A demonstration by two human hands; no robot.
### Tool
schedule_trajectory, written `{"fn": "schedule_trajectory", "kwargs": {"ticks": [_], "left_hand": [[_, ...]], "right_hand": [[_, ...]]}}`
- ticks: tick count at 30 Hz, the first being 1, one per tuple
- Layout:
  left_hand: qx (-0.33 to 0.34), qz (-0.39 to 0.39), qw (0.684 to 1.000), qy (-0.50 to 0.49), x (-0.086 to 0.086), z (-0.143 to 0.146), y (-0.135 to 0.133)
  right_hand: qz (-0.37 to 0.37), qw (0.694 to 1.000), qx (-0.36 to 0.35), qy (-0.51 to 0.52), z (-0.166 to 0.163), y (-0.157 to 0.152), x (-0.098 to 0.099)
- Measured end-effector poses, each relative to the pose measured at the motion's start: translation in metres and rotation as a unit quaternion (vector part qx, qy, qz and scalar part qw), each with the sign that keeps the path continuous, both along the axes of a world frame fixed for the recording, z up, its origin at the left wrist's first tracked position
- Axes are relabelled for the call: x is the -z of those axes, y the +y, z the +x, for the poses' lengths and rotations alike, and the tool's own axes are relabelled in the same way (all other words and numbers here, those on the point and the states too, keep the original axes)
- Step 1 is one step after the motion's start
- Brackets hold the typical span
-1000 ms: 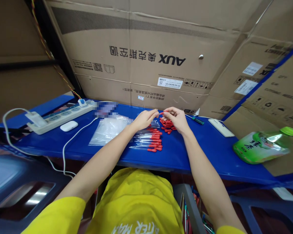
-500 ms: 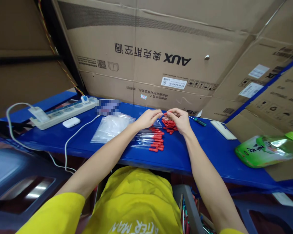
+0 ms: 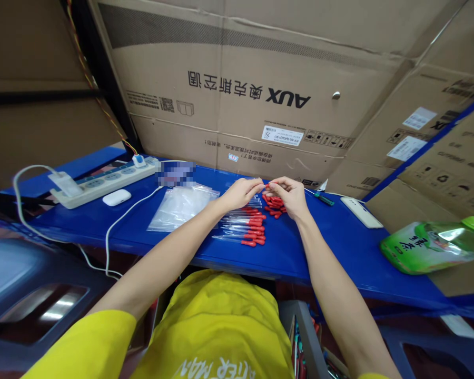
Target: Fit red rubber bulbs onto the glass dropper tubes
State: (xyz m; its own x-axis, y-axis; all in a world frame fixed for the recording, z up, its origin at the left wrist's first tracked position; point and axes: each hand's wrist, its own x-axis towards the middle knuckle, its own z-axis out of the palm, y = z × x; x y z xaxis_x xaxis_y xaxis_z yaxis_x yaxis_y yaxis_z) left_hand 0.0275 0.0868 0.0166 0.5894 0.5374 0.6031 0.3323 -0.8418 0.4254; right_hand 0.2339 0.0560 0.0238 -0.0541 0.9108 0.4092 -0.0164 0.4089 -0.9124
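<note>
My right hand [image 3: 290,193] pinches a small red rubber bulb [image 3: 267,186] between thumb and fingers. Its fingertips meet those of my left hand [image 3: 243,192], whose fingers are closed on what looks like a clear glass dropper tube, mostly hidden by the fingers. Below the hands lies a row of glass droppers [image 3: 253,230] with red bulbs fitted, bulbs facing right. Loose clear glass tubes [image 3: 255,201] show partly under my left hand. Beneath my right hand is a pile of loose red bulbs [image 3: 274,204].
Left on the blue table [image 3: 284,255] are clear zip bags [image 3: 181,208], a white earphone case [image 3: 117,197] and a power strip [image 3: 110,179] with cables. To the right lie a screwdriver [image 3: 324,198], a phone [image 3: 361,212] and a green-labelled bottle [image 3: 426,246]. A large cardboard box [image 3: 237,58] stands behind.
Both hands stay pinched together in nearly the same place. My right fingers have shifted very slightly around the red bulb. The view has moved a little.
</note>
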Motion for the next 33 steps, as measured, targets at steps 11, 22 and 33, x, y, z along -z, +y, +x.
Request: {"fn": "schedule_trajectory", "kwargs": {"ticks": [11,22,33], "left_hand": [[0.000,-0.026,1.000,-0.011,0.002,0.003,-0.003],[-0.048,-0.037,0.998,0.015,0.008,0.000,0.004],[-0.037,-0.018,0.998,0.043,0.003,-0.004,0.003]], "right_hand": [[-0.005,0.999,-0.013,-0.045,0.005,0.001,-0.003],[0.010,0.998,0.016,-0.059,0.014,0.008,-0.002],[0.010,0.998,0.013,-0.063,0.015,0.006,-0.003]]}}
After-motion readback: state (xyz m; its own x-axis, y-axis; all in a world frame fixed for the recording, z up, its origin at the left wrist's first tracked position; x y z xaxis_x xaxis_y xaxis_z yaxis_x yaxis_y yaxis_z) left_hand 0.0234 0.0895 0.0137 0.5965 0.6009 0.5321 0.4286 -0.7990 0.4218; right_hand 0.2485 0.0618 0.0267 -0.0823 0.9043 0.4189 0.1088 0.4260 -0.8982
